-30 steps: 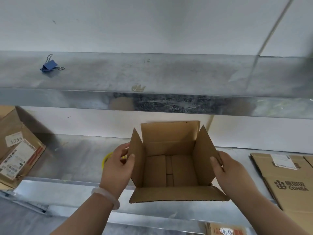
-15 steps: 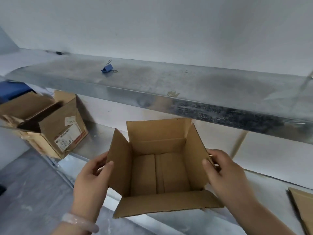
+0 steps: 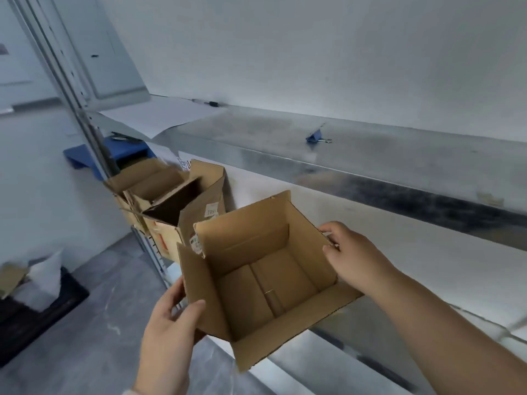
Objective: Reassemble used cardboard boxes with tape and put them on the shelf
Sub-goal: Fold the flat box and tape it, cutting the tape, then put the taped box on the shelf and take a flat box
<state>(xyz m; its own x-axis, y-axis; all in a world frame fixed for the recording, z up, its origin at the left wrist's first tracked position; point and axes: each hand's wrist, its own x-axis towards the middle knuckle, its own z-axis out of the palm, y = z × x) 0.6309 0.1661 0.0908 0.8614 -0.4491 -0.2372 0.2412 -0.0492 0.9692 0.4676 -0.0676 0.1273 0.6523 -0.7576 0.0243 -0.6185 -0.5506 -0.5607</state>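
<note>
An assembled brown cardboard box [image 3: 265, 283] with its top flaps open is held in the air in front of the metal shelf unit. My left hand [image 3: 168, 334] grips its left wall, thumb inside the rim and fingers outside. My right hand [image 3: 353, 258] grips the right wall and flap the same way. The box is tilted, and its inner bottom flaps meet along a seam. Two more open cardboard boxes [image 3: 176, 206] stand on the lower shelf to the left.
The upper metal shelf [image 3: 370, 158] carries a blue binder clip [image 3: 315, 136], a white sheet of paper [image 3: 159, 115] and a pen. A shelf upright [image 3: 85, 118] stands at left, with a blue object behind it. A black crate [image 3: 34, 309] with white material sits on the grey floor.
The view has swung left and the box has travelled left with both hands, toward the open boxes on the lower shelf. Both hands keep their grip on the box's sides.
</note>
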